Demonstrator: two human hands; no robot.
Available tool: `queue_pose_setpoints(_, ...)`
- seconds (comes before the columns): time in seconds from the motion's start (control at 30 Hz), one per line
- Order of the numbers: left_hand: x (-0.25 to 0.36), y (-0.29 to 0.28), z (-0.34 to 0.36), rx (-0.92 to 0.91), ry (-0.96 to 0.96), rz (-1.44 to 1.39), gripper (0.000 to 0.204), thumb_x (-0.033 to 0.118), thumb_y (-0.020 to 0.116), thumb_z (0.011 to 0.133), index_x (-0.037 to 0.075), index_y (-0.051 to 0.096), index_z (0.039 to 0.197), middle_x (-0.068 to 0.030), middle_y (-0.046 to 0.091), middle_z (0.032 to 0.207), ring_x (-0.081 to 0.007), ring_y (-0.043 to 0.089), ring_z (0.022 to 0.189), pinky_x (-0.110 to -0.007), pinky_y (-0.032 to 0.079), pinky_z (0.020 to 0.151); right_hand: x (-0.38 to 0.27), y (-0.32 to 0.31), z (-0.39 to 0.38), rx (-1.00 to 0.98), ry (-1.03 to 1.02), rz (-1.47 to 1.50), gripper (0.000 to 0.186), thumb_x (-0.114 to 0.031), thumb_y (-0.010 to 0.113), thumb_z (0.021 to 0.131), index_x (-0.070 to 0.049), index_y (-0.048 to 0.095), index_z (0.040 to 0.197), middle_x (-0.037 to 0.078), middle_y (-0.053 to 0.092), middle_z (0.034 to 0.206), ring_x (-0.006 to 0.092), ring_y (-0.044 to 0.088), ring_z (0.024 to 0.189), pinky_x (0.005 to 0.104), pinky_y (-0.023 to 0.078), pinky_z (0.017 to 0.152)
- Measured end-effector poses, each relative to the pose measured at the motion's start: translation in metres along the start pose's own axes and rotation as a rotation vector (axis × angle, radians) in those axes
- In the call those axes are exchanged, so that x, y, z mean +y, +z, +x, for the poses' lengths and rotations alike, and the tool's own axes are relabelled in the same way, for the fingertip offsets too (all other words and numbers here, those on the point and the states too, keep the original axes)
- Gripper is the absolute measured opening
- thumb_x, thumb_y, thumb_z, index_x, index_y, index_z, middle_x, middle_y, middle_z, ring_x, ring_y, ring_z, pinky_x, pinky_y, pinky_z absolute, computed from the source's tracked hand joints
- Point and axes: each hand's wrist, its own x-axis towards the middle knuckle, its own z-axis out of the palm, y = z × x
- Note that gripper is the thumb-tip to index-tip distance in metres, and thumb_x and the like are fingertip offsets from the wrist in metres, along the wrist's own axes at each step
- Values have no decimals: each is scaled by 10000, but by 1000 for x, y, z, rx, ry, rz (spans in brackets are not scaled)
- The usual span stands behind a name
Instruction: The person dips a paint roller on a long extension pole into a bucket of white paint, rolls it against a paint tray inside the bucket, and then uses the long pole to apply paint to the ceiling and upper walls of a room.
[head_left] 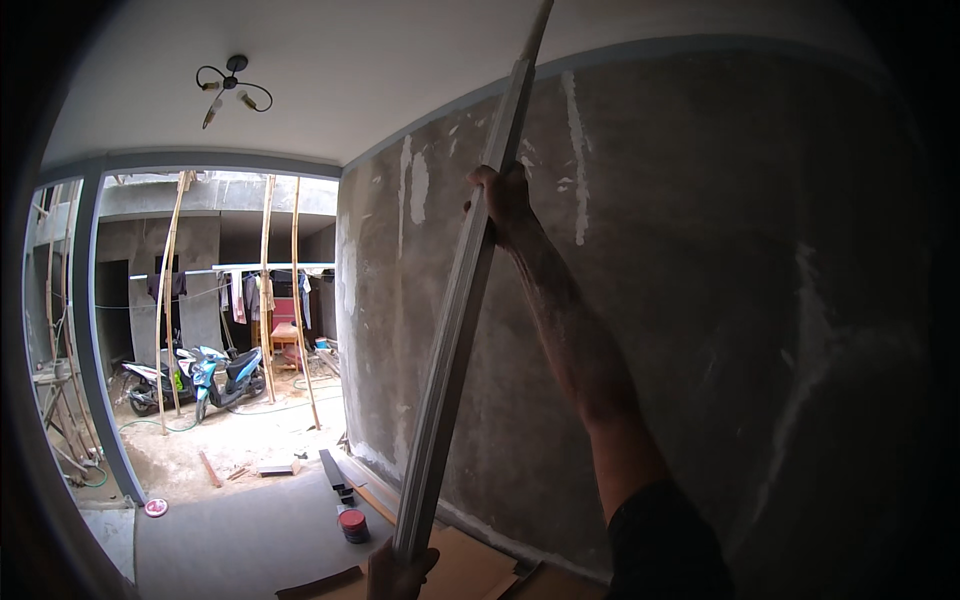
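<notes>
A long grey ridged profile [454, 350] slants up from the bottom of the view toward the white ceiling [420, 50], with a thinner tapered length at its top. My right hand [500, 200] is wrapped round it high up, the arm stretched out in front of the grey plastered wall [660, 300]. Low at the bottom edge, my left hand [400, 568] grips the same profile. Whether the profile's top end touches the ceiling is hard to tell.
A ceiling lamp [229, 83] hangs at upper left. Below stand a red-lidded can [353, 528] and brown sheets [480, 570] on grey flooring [220, 550]. Outside the framed opening [96, 320] are scooters [220, 380], bamboo poles [266, 340] and hanging laundry [240, 298].
</notes>
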Motion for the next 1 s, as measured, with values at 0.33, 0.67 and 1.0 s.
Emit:
queue_pose_setpoints(0.33,19,-71,9,-87,-12,50,332,227,730,750,-23,580,908,-50,573,720,-119,587,621,-277,507,521,-14,48,2,42,28,-24,352,-100,579,778,-24,357,1041,124,437,876,231,539,549,372,470,459)
queue_pose_setpoints(0.67,-37,-186,-50,79,-46,-49,297,203,719,757,5,595,939,-39,577,741,-121,558,639,-283,474,528,-22,202,-76,-39,-57,62,406,-85,574,778,-1,331,1092,149,459,897,222,541,557,359,485,453)
queue_pose_setpoints(1.0,-35,-254,-87,191,-93,284,282,300,740,784,56,598,794,1,508,642,-117,458,593,-304,374,499,-34,291,-124,-94,-30,50,436,-78,578,776,5,315,1114,157,458,907,225,547,567,356,498,455)
